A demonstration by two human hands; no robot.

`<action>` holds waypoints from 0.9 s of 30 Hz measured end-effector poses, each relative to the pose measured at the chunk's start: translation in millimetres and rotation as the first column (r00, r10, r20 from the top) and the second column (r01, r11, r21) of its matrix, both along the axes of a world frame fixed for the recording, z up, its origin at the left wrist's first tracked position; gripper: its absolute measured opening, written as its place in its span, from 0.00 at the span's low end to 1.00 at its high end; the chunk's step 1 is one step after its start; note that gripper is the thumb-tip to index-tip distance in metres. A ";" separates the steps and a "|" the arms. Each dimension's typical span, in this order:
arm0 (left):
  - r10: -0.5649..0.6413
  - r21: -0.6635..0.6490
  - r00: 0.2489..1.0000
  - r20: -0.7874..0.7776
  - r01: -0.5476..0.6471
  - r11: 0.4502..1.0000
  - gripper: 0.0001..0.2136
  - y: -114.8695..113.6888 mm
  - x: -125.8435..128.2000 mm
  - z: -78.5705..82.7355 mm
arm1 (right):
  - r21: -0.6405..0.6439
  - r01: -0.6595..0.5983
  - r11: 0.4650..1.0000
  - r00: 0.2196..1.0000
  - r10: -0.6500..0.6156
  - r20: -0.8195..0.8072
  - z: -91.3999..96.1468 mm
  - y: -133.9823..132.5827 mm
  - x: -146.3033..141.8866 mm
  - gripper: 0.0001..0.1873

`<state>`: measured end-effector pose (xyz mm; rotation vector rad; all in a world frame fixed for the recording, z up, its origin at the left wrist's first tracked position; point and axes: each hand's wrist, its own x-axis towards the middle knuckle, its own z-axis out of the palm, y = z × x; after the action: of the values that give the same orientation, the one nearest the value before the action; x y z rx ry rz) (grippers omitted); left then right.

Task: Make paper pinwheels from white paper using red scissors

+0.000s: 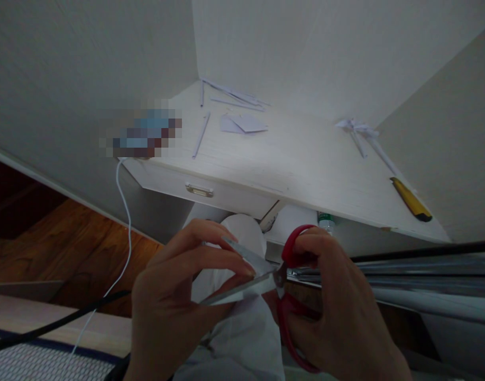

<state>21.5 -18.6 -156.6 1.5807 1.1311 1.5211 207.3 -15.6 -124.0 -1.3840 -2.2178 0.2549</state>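
My left hand (171, 296) pinches a piece of folded white paper (242, 288) between thumb and fingers, above my lap. Red-handled scissors (290, 254) are in my right hand (341, 301), with its fingers through the loops. The handles are spread apart, and the blades reach left to the right end of the paper. I cannot tell whether they have cut into it. Beyond my hands, a folded paper sheet (244, 124) lies on the white desk (305, 169). Several thin paper rolls (201, 136) are around it.
A yellow utility knife (411, 200) lies at the desk's right end, near a bundle of paper rolls (359, 129). A blurred-out device (145, 135) stands at the left, with a white cable (129, 222) hanging down. The desk has a drawer with a metal handle (199, 190). Walls enclose the desk.
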 end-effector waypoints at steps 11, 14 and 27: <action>-0.066 -0.039 0.994 0.084 0.070 0.997 0.04 -0.1 -0.9 -1.7 | -0.028 -0.024 0.999 1.000 0.024 -0.014 0.8 -2.2 -1.5 0.23; -0.070 -0.064 0.995 0.073 0.075 0.995 0.04 1.1 -2.0 -1.6 | -0.031 -0.027 0.999 1.000 0.026 -0.010 1.3 -1.7 -1.3 0.23; -0.053 -0.030 0.998 0.039 0.054 0.998 0.05 -0.1 -1.7 -0.1 | -0.012 -0.004 1.000 1.000 0.004 -0.029 -1.1 1.4 -2.5 0.17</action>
<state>19.8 -18.7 -156.7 1.5424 1.0778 1.4856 204.7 -14.2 -125.0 -1.3736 -2.1991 0.2882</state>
